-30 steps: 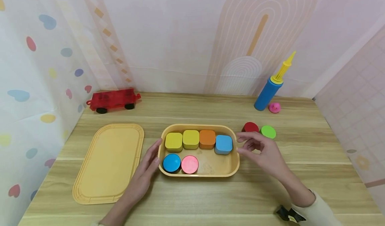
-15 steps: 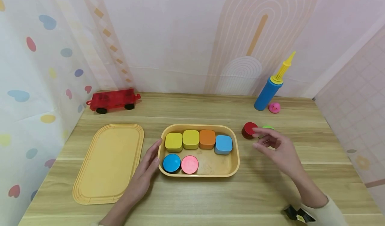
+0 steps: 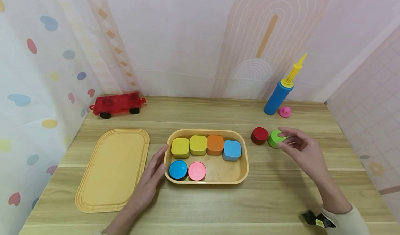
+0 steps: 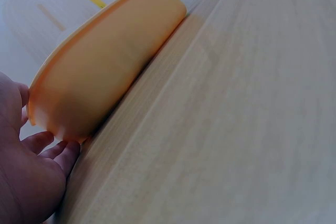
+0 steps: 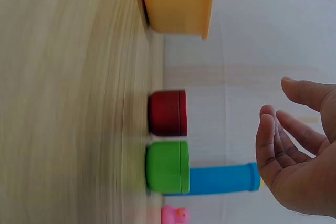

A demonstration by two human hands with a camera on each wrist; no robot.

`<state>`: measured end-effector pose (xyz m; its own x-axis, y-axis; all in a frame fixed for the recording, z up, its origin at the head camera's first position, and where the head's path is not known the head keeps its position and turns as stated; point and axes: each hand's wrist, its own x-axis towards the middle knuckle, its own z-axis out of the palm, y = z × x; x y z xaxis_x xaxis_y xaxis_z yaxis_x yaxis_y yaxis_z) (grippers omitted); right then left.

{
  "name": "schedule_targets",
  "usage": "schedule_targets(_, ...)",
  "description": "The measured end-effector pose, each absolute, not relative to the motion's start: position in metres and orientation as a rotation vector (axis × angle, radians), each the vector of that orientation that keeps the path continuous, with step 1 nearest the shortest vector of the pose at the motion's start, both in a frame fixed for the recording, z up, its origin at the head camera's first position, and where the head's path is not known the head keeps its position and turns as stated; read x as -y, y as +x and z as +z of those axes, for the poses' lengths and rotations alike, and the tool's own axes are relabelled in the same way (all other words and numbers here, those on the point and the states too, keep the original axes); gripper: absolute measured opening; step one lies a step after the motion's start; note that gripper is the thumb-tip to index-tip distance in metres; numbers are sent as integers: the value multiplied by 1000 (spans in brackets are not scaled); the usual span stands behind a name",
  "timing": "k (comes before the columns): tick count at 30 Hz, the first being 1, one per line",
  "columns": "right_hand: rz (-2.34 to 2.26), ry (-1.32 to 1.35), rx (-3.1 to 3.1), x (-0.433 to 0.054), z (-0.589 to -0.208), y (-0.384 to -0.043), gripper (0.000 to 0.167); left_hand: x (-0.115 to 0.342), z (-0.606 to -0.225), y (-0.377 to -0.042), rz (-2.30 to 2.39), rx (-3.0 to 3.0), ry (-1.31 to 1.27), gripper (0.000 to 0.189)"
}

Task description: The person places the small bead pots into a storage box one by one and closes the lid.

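A yellow-orange box (image 3: 225, 183) stands mid-table with its top open. In it are two yellow tubs (image 3: 180, 147), an orange tub (image 3: 215, 144), a light-blue squarish tub (image 3: 232, 149), a round blue tub (image 3: 178, 169) and a round pink tub (image 3: 197, 171). My left hand (image 3: 148, 183) touches the box's left end; the left wrist view shows its fingers against the outer wall. Bent and holding nothing, my right hand (image 3: 301, 153) hovers at the green round tub (image 3: 273, 140). The right wrist view shows a gap between that hand and the green tub. Beside it stands a dark red tub (image 3: 259, 135).
A flat yellow-orange lid (image 3: 114, 169) lies left of the box. A red toy wagon (image 3: 117, 104) stands at the back left. Toward the back right are a blue-and-yellow hand pump (image 3: 279, 96) and a pink toy duck (image 3: 285, 112). A patterned curtain (image 3: 175, 40) backs the table.
My right hand has moved right, from the box's right end past the dark red tub to the green tub. My left hand and the box have kept their places.
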<state>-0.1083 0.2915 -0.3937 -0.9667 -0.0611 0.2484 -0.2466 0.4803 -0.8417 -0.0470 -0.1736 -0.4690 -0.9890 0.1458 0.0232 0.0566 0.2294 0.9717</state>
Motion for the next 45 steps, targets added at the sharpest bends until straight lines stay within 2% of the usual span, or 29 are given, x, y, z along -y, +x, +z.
schedule_targets(14,1325,211,2645,-313,-406,-124,47,174,-469,-47,1901,-2400,196,55)
schedule_targets(33,1446,233,2896,-323,-425,-138,70,174,-468,-47,1888,-2400,183,55)
schedule_targets(45,1449,206,2944,-321,-435,-144,71,174,-468,-47,1892,-2399,190,55)
